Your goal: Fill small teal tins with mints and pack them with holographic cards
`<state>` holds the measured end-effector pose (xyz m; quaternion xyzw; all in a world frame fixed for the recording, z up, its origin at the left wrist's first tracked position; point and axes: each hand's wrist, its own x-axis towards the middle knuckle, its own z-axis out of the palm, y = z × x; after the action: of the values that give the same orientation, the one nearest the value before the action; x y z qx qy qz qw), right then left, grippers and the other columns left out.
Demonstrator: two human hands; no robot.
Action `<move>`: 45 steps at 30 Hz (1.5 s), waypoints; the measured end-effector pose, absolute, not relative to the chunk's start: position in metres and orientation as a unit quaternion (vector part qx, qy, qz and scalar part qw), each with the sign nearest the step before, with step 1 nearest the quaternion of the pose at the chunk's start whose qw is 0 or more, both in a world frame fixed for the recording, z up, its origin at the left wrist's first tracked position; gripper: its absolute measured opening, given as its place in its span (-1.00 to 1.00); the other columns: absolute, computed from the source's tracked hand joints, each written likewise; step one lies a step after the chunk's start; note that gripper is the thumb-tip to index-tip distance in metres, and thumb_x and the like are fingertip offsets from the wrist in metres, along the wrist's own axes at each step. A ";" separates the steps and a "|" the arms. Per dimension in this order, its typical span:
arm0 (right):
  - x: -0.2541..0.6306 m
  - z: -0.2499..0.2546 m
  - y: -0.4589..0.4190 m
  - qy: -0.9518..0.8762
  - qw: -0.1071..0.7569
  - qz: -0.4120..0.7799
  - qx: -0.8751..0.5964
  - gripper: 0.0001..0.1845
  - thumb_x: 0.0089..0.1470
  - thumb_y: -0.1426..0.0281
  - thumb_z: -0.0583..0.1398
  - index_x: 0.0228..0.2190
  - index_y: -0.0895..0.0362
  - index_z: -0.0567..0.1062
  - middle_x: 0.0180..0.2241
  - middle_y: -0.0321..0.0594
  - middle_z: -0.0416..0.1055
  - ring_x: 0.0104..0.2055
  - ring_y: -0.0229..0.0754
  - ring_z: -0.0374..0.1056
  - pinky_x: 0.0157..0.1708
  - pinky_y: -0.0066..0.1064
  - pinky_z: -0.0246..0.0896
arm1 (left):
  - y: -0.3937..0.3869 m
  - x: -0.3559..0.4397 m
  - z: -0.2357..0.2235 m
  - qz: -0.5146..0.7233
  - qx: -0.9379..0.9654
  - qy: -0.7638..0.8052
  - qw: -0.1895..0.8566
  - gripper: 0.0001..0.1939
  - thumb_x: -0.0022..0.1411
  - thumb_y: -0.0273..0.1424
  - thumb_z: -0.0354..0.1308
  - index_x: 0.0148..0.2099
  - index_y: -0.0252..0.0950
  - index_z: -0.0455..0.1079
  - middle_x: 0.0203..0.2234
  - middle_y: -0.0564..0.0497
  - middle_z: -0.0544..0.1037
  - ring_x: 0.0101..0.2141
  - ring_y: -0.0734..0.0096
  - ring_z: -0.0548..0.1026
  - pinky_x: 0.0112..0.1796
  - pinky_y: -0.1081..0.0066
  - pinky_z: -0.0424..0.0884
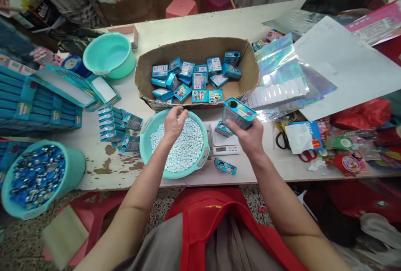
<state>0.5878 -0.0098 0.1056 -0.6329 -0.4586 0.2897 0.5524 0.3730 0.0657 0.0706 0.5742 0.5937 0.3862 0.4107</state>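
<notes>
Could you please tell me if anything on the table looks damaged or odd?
The white tabletop looks damaged: brown patches show through its worn surface, left of the basin of white pieces. I see no clear spill.

Bright, fairly even indoor light; source out of view. Around cardboard box (188,47), shadows soft, detail clear. Right of box, strong glare on iridescent sheets (278,66). Below box, floor (156,210) dimmer. Far out from box on both sides, wide-angle stretching, smeared softness; table (250,24) edges bowed.
</notes>
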 end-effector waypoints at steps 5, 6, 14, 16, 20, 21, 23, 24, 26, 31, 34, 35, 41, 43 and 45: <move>0.589 0.095 -0.030 -0.354 0.585 0.376 -0.626 -0.54 -0.19 0.17 0.36 -0.25 0.12 0.43 -0.27 -0.18 0.53 -0.27 -0.07 0.47 -0.24 -0.15 0.46 | 0.059 0.365 -0.001 0.147 0.710 0.637 0.262 -0.57 0.15 -0.19 0.13 0.02 -0.29 0.33 0.03 -0.23 0.36 0.07 0.00 0.27 0.04 0.16 0.17; 0.584 0.092 -0.033 -0.341 0.585 0.385 -0.627 -0.53 -0.19 0.16 0.36 -0.25 0.11 0.42 -0.27 -0.18 0.53 -0.26 -0.08 0.47 -0.24 -0.16 0.46 | 0.052 0.366 -0.005 0.117 0.721 0.634 0.253 -0.55 0.18 -0.15 0.09 0.05 -0.28 0.31 0.03 -0.23 0.36 0.05 0.00 0.28 0.02 0.15 0.19; 0.532 0.069 -0.038 -0.410 0.512 0.429 -0.622 -0.51 -0.23 0.21 0.37 -0.23 0.09 0.40 -0.31 -0.25 0.48 -0.27 -0.12 0.41 -0.23 -0.24 0.37 | 0.008 0.332 -0.001 0.039 0.716 0.658 0.230 -0.72 0.21 -0.20 0.01 -0.20 -0.23 0.43 -0.24 -0.14 0.50 -0.21 0.15 0.44 -0.24 0.32 0.26; 0.522 0.066 -0.034 -0.456 0.490 0.422 -0.612 -0.48 -0.22 0.20 0.37 -0.19 0.09 0.40 -0.28 -0.25 0.47 -0.25 -0.13 0.40 -0.21 -0.24 0.35 | 0.006 0.321 0.000 0.091 0.656 0.701 0.263 -0.80 0.14 -0.23 0.08 -0.30 -0.22 0.44 -0.36 -0.09 0.51 -0.28 0.21 0.46 -0.31 0.37 0.24; 0.507 0.064 -0.028 -0.570 0.434 0.353 -0.601 -0.56 -0.15 0.19 0.33 -0.21 0.09 0.43 -0.23 -0.18 0.45 -0.18 -0.08 0.38 -0.15 -0.22 0.29 | 0.010 0.313 0.020 0.297 0.425 0.722 0.457 -0.78 0.05 -0.21 0.13 -0.48 -0.26 0.35 -0.67 0.09 0.35 -0.62 0.48 0.31 -0.55 0.49 0.13; 0.503 0.064 -0.028 -0.597 0.420 0.333 -0.597 -0.59 -0.12 0.20 0.32 -0.21 0.09 0.43 -0.22 -0.17 0.44 -0.16 -0.06 0.37 -0.15 -0.21 0.28 | 0.010 0.315 0.030 0.356 0.364 0.694 0.510 -0.76 0.03 -0.19 0.13 -0.48 -0.27 0.33 -0.70 0.13 0.31 -0.68 0.55 0.23 -0.61 0.52 0.06; 0.496 0.064 -0.027 -0.642 0.392 0.305 -0.584 -0.66 -0.06 0.26 0.28 -0.21 0.09 0.43 -0.22 -0.14 0.43 -0.14 -0.04 0.36 -0.14 -0.21 0.27 | 0.011 0.320 0.054 0.461 0.278 0.610 0.582 -0.74 -0.01 -0.18 0.16 -0.45 -0.28 0.32 -0.72 0.17 0.28 -0.74 0.63 0.15 -0.67 0.55 -0.02; 0.492 0.064 -0.027 -0.661 0.378 0.298 -0.576 -0.68 -0.05 0.30 0.26 -0.21 0.10 0.42 -0.22 -0.14 0.43 -0.14 -0.03 0.36 -0.15 -0.21 0.26 | 0.011 0.324 0.066 0.503 0.253 0.567 0.602 -0.74 -0.03 -0.19 0.18 -0.43 -0.29 0.32 -0.70 0.16 0.31 -0.74 0.63 0.18 -0.68 0.57 0.00; 0.484 0.064 -0.028 -0.690 0.350 0.293 -0.562 -0.71 -0.04 0.37 0.24 -0.20 0.09 0.41 -0.22 -0.14 0.43 -0.15 -0.03 0.36 -0.17 -0.22 0.26 | 0.010 0.331 0.084 0.563 0.219 0.498 0.621 -0.72 -0.03 -0.18 0.19 -0.39 -0.31 0.34 -0.64 0.11 0.40 -0.68 0.59 0.31 -0.64 0.57 0.15; 0.473 0.066 -0.031 -0.721 0.328 0.287 -0.538 -0.72 -0.05 0.36 0.26 -0.22 0.07 0.43 -0.25 -0.15 0.44 -0.15 -0.02 0.35 -0.17 -0.22 0.25 | 0.012 0.341 0.094 0.620 0.146 0.463 0.617 -0.67 -0.02 -0.13 0.21 -0.42 -0.32 0.34 -0.61 0.08 0.45 -0.58 0.47 0.46 -0.48 0.45 0.35; 0.473 0.070 -0.033 -0.716 0.344 0.272 -0.543 -0.69 -0.05 0.35 0.28 -0.21 0.08 0.43 -0.23 -0.14 0.45 -0.14 -0.01 0.35 -0.16 -0.21 0.24 | 0.013 0.343 0.093 0.639 0.152 0.470 0.590 -0.70 -0.02 -0.19 0.23 -0.50 -0.32 0.29 -0.60 0.10 0.42 -0.62 0.54 0.41 -0.54 0.49 0.31; 0.474 0.071 -0.033 -0.716 0.344 0.268 -0.545 -0.70 -0.06 0.36 0.28 -0.21 0.08 0.44 -0.23 -0.14 0.45 -0.15 -0.01 0.35 -0.17 -0.21 0.24 | 0.013 0.343 0.094 0.636 0.154 0.475 0.589 -0.70 -0.01 -0.20 0.24 -0.50 -0.31 0.28 -0.59 0.10 0.43 -0.62 0.55 0.41 -0.56 0.50 0.30; 0.476 0.077 -0.033 -0.708 0.349 0.276 -0.549 -0.72 -0.07 0.38 0.28 -0.24 0.05 0.45 -0.25 -0.17 0.47 -0.16 -0.02 0.36 -0.18 -0.21 0.24 | 0.012 0.346 0.101 0.631 0.181 0.480 0.581 -0.69 0.02 -0.20 0.23 -0.52 -0.29 0.25 -0.63 0.12 0.38 -0.62 0.54 0.40 -0.55 0.48 0.33; 0.477 0.077 -0.033 -0.699 0.358 0.284 -0.549 -0.72 -0.08 0.37 0.28 -0.24 0.05 0.45 -0.26 -0.19 0.47 -0.17 -0.03 0.37 -0.17 -0.22 0.25 | 0.013 0.348 0.101 0.631 0.192 0.480 0.578 -0.68 0.00 -0.20 0.25 -0.52 -0.30 0.25 -0.63 0.12 0.38 -0.62 0.55 0.39 -0.55 0.48 0.33; 0.478 0.075 -0.033 -0.694 0.360 0.291 -0.552 -0.72 -0.08 0.37 0.29 -0.24 0.05 0.46 -0.26 -0.18 0.47 -0.17 -0.03 0.37 -0.17 -0.22 0.25 | 0.013 0.350 0.102 0.627 0.200 0.478 0.582 -0.68 -0.01 -0.20 0.26 -0.53 -0.30 0.25 -0.64 0.13 0.37 -0.64 0.57 0.38 -0.55 0.49 0.33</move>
<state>0.4778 -0.0328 0.0750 -0.5516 -0.6942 0.2908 0.3596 0.3501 0.0130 0.1015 0.1995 0.4782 0.6266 0.5821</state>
